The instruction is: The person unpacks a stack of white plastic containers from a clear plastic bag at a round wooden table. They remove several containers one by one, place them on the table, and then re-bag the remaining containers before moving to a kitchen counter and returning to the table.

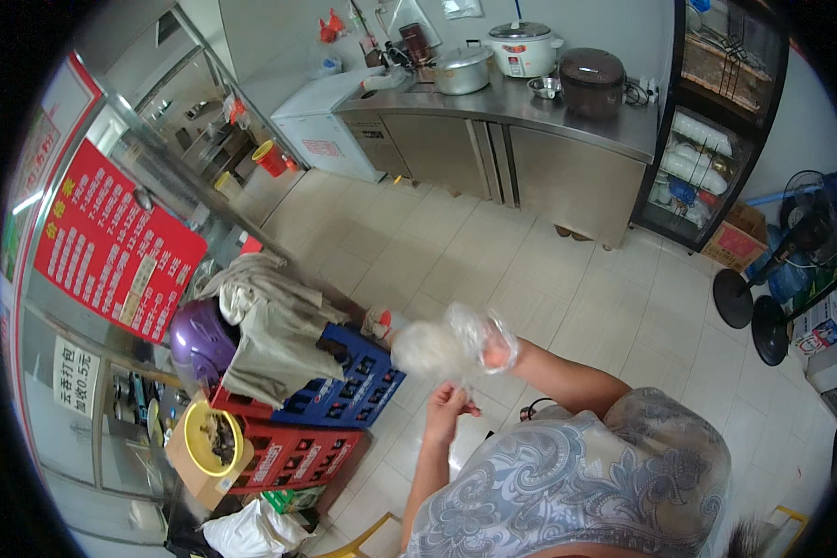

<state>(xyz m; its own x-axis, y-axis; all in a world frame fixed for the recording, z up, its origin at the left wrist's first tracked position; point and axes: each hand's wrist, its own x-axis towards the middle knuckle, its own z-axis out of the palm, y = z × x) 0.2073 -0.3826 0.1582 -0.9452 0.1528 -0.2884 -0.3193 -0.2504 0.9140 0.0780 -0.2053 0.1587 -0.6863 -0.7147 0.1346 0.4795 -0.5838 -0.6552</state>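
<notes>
My left hand [449, 406] is in front of my body, its thumb and fingers pinched on a thin piece of clear plastic. Just above it, crumpled clear plastic [469, 328] wraps around my right hand [496, 349]. Whether that plastic is a glove or a bag cannot be told. Through the film the right fingers look blurred, so their grip is unclear. A whitish, rounded plastic bag [427, 350] hangs to the left of the right hand, touching the crumpled plastic. What is in it is too blurred to name.
Stacked red [300, 453] and blue bottle crates [356, 376] stand at left, with cloths [272, 328], a purple helmet [201, 342] and a yellow bowl [213, 436]. A steel counter [572, 153] holds a pot and rice cookers. At right are a display cabinet [704, 132] and fan bases [732, 298].
</notes>
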